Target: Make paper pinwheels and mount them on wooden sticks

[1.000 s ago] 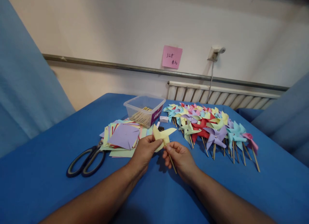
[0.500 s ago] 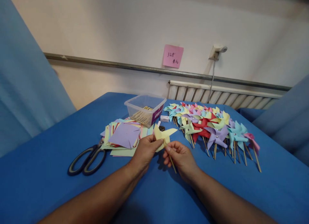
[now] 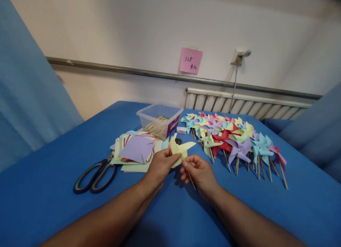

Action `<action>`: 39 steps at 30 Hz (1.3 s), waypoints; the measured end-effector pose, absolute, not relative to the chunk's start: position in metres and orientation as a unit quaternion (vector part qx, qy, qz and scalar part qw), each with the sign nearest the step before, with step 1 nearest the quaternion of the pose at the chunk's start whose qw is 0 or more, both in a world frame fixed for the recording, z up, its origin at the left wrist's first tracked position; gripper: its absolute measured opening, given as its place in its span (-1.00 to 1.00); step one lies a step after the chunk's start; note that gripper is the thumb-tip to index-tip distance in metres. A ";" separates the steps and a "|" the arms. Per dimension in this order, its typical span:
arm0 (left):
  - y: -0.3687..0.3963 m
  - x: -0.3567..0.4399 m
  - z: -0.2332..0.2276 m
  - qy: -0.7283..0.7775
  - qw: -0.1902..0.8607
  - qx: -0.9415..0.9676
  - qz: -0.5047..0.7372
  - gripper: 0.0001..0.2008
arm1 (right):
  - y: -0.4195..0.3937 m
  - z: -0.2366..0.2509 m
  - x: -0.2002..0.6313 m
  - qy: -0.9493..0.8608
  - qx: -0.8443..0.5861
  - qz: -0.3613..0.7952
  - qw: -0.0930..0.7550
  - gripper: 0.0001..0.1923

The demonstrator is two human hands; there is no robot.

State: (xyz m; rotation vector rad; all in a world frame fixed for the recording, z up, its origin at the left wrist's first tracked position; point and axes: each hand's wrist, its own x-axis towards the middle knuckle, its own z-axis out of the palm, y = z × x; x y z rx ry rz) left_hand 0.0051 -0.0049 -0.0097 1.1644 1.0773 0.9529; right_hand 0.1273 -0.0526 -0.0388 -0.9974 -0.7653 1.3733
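A: What's around the hands, left to right?

B: Scissors (image 3: 95, 176) far left on the blue table (image 3: 48, 190), then the paper stack (image 3: 134, 150), with the clear tub of sticks (image 3: 160, 120) behind it.

A: And the middle?

B: Left hand (image 3: 160, 167) pinches the yellow pinwheel (image 3: 180, 150); right hand (image 3: 200, 173) is closed on its stick (image 3: 191, 180), held just above the table. Finished pinwheels (image 3: 231, 138) crowd the right side.
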 end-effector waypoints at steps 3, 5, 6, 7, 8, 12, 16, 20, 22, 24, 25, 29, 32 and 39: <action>-0.006 0.006 -0.009 0.464 0.606 0.497 0.413 -0.80 | -0.053 -0.039 0.127 -0.328 -0.434 0.590 0.596 -0.57; -0.006 0.006 -0.009 0.464 0.608 0.494 0.414 -0.81 | -0.052 -0.040 0.128 -0.326 -0.437 0.590 0.595 -0.57; -0.005 0.006 -0.009 0.464 0.608 0.494 0.414 -0.81 | -0.052 -0.040 0.128 -0.326 -0.438 0.591 0.594 -0.57; -0.005 0.006 -0.009 0.465 0.608 0.493 0.414 -0.80 | -0.052 -0.040 0.128 -0.326 -0.438 0.591 0.593 -0.57; -0.005 0.006 -0.010 0.466 0.607 0.493 0.414 -0.81 | -0.052 -0.040 0.128 -0.327 -0.439 0.592 0.592 -0.57; -0.005 0.005 -0.012 0.466 0.611 0.494 0.408 -0.82 | -0.052 -0.040 0.128 -0.325 -0.443 0.591 0.591 -0.55; -0.005 0.004 -0.013 0.465 0.615 0.497 0.399 -0.82 | -0.053 -0.040 0.128 -0.328 -0.447 0.589 0.588 -0.55; -0.006 0.005 -0.012 0.466 0.615 0.494 0.401 -0.83 | -0.052 -0.040 0.129 -0.328 -0.456 0.584 0.586 -0.53; -0.006 0.005 -0.012 0.470 0.611 0.495 0.401 -0.82 | -0.052 -0.040 0.129 -0.330 -0.467 0.576 0.585 -0.52; -0.005 0.005 -0.012 0.472 0.608 0.498 0.399 -0.81 | -0.052 -0.041 0.129 -0.333 -0.476 0.564 0.587 -0.50; -0.005 0.004 -0.012 0.472 0.608 0.499 0.397 -0.80 | -0.052 -0.041 0.128 -0.333 -0.481 0.558 0.588 -0.49; -0.004 0.004 -0.013 0.471 0.615 0.498 0.389 -0.79 | -0.053 -0.039 0.128 -0.343 -0.494 0.545 0.585 -0.49; -0.003 0.003 -0.015 0.468 0.622 0.493 0.389 -0.79 | -0.054 -0.038 0.128 -0.353 -0.505 0.536 0.577 -0.50; -0.002 0.002 -0.020 0.458 0.640 0.483 0.384 -0.80 | -0.052 -0.039 0.128 -0.380 -0.526 0.511 0.564 -0.56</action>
